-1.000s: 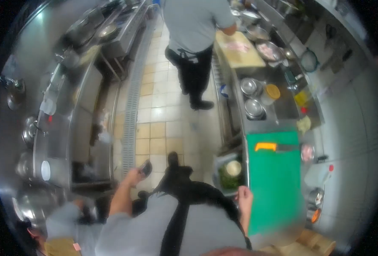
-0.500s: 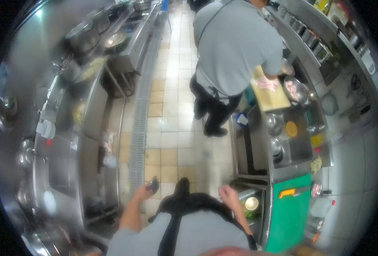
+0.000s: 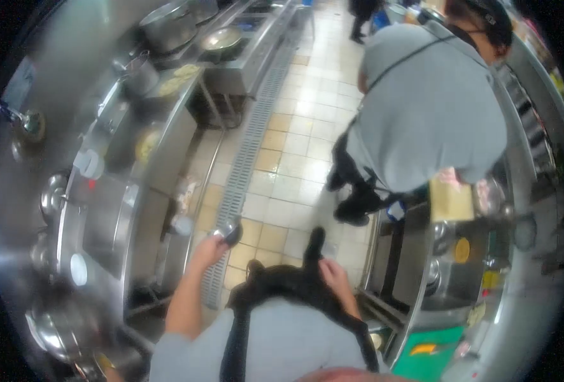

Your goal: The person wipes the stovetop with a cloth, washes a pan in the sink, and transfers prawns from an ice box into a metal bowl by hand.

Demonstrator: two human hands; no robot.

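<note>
My left hand (image 3: 211, 249) is closed on the edge of a small dark, shiny metal bowl (image 3: 231, 233), held out over the floor drain at my left. Blur keeps me from seeing what, if anything, is inside it. My right hand (image 3: 334, 276) hangs in front of my right thigh, with its fingers loosely extended and nothing visible in them. Beyond it to the right, an orange-handled knife (image 3: 424, 349) lies on a green cutting board (image 3: 415, 368).
A co-worker in a grey shirt (image 3: 431, 108) bends over a yellow cutting board (image 3: 451, 202) at the right counter. Steel sinks (image 3: 107, 213) line the left, with a wok (image 3: 220, 39) farther up. A drain grate (image 3: 247, 162) runs along the tiled floor (image 3: 288, 159).
My view has swung left and forward, so the co-worker and counters appear farther right. My left hand, still with the metal bowl, has lifted outward. My right hand has uncurled somewhat.
</note>
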